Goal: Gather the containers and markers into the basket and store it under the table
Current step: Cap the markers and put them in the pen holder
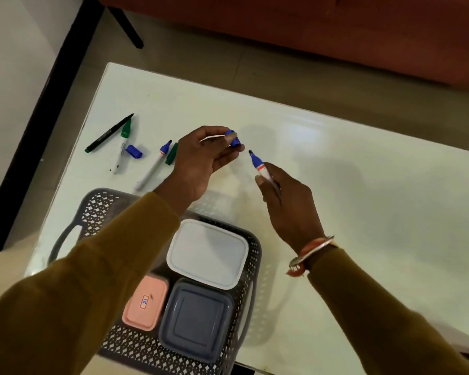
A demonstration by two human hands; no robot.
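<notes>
My left hand pinches a blue cap between thumb and curled fingers; my fingers cover most of the cap. My right hand grips an uncapped blue marker, whose tip points at the cap, near but apart. The rear of the barrel is buried in my grip.

Just left of my left hand a green cap is half hidden behind it, beside another uncapped blue marker. Farther left lie a loose blue cap, a green-capped marker and a black pen.

The basket sits on the worktop beneath my forearms, and my left sleeve hides much of it. Inside are a white container, a pink container and a grey-blue container.
</notes>
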